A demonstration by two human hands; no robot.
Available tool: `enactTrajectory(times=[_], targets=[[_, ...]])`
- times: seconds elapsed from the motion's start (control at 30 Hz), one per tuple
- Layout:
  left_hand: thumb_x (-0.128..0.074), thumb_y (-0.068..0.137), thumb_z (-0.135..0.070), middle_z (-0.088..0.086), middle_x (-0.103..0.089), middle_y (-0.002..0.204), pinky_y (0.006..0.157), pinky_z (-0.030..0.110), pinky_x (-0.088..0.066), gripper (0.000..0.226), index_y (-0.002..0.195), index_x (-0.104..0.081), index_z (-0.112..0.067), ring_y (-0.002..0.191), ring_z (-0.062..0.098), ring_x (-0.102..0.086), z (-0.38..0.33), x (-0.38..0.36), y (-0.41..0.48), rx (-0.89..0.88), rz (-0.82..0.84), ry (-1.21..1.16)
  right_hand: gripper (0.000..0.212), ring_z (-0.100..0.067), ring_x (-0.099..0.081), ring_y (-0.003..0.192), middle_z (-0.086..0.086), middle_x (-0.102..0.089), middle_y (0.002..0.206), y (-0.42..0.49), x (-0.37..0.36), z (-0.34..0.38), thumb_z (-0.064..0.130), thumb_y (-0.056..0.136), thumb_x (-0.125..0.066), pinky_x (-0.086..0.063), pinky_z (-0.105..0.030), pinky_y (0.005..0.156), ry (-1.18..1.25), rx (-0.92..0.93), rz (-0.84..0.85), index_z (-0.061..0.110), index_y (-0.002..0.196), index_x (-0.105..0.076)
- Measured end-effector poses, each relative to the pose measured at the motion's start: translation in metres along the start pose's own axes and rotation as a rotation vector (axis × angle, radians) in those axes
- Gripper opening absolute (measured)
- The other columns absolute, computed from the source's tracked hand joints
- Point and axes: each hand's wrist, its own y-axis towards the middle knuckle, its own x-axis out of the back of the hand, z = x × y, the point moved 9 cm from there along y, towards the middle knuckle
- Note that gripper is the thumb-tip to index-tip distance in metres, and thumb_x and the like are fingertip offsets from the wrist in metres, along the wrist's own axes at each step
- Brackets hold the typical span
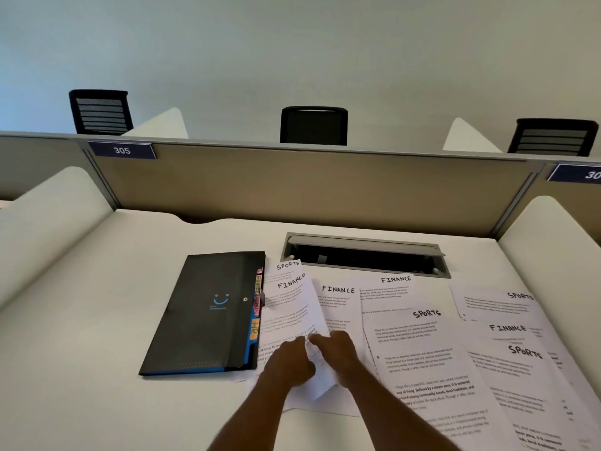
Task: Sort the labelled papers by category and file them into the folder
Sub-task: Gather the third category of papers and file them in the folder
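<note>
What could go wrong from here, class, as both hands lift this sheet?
1. Left hand and right hand pinch the white FINANCE-headed sheet at its crumpled lower edge; it might tear.
2. The SPORTS-headed sheet beneath could be dragged along and misfiled.
3. The closed black folder must be opened first.

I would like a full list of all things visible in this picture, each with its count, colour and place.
Black plastic folder with blue smiley: one, closed, left on desk.
White papers labelled FINANCE: four visible, centre to right.
White papers labelled SPORTS: four visible, overlapping the others.
Grey cable tray: one, lid open, behind the papers.
Black mesh chairs: three, beyond the beige partition.
Navy number sign "305": one, partition's left.
White desk: one.
Left hand, right hand: both gripping the tilted FINANCE sheet.
</note>
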Motion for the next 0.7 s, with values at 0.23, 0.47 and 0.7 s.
enactTrajectory(times=[0.23,0.47,0.7], targets=[[-0.053,0.098,-0.024,0.004,-0.050,0.148,0.111,0.032,-0.038,0.049,0.145,-0.043,-0.014,0.133,0.022,-0.050,0.003,0.007,-0.003,0.016,-0.053,-0.016,0.017,-0.024,-0.068,0.090,-0.006,-0.070,0.101,-0.007,0.025,0.019,0.008,0.082,-0.066,-0.055,-0.026,0.069,-0.096,0.046,-0.013,0.005,0.099,-0.069],[-0.054,0.096,-0.021,0.006,-0.048,0.148,0.112,0.033,-0.037,0.051,0.145,-0.041,-0.012,0.135,0.023,-0.047,-0.003,0.018,-0.005,0.059,-0.099,-0.071,0.015,-0.025,-0.068,0.084,-0.006,-0.071,0.092,-0.010,0.064,0.016,0.005,0.083,-0.053,-0.060,-0.043,0.079,-0.003,0.037,-0.088,0.011,0.086,-0.066],[-0.064,0.085,-0.046,0.013,-0.059,0.133,0.099,0.043,-0.050,0.068,0.136,-0.043,-0.007,0.119,0.030,-0.059,0.017,0.038,0.000,0.195,-0.315,-0.446,0.028,-0.037,-0.068,0.091,-0.020,-0.071,0.105,-0.022,0.092,0.006,-0.012,0.086,-0.048,-0.057,-0.044,0.079,0.543,-0.024,0.107,0.003,0.094,-0.071]])
